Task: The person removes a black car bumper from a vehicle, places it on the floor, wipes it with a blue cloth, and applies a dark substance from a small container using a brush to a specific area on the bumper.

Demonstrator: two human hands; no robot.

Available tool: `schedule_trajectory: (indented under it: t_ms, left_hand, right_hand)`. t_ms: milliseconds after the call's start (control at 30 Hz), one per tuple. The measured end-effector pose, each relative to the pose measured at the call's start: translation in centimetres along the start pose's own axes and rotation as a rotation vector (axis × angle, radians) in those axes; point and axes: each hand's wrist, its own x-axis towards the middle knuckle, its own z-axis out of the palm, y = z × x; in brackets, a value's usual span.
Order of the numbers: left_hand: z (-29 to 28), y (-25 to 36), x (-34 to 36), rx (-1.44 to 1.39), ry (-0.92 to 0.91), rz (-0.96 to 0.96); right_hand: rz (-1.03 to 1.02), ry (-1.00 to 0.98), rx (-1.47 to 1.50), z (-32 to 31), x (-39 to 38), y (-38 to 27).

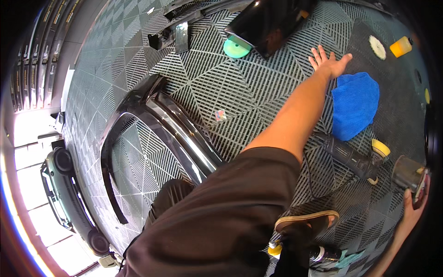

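My left hand (329,65) reaches out over the floor at the upper right, fingers spread and nothing in them. Just below it lies a crumpled blue cloth (355,106). At the far right edge my right hand (412,210) curls around a small reddish, pale-rimmed thing, which the picture's rim distorts. Touching or close beside that is a grey-brown cylindrical container (406,171). Between the cloth and this container lies a black power polisher (348,157) with a yellow pad (380,148). A glossy black car fender (173,124) rests on the floor to the left of my arm.
A white round pad (377,47) and an orange bottle (401,47) are on a dark mat (360,55). A green disc (236,48) touches a black panel (267,27). A sandalled foot (314,221) stands near another bottle (324,254). A vehicle (74,198) is at left.
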Motion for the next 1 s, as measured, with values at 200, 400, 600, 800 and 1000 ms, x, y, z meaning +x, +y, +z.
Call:
schedule_trajectory:
  t_ms: [200, 400, 600, 800, 1000]
  left_hand:
    - [-13.4, 0.2, -16.3, -0.305, -0.396, 0.694]
    - [-37.6, -22.7, -35.4, -0.92, 0.369, 0.717]
    - [-37.1, -60.5, -45.5, -0.083, 1.252, -0.71]
    - [-38.4, -71.5, -52.0, 0.32, 1.309, -0.979]
    - [-39.1, -69.8, -50.3, 0.242, 1.142, -1.208]
  right_hand:
    - [-0.059, 0.048, 0.167, 7.3, -6.1, -13.0]
    - [-0.103, -0.14, 0.444, 19.6, -7.4, -29.0]
    - [-0.21, -0.242, 0.712, 31.6, -8.2, -39.1]
    - [-0.292, -0.37, 0.671, 36.4, -15.8, -51.2]
    - [-0.505, -0.6, 0.694, 42.9, -24.5, -60.3]
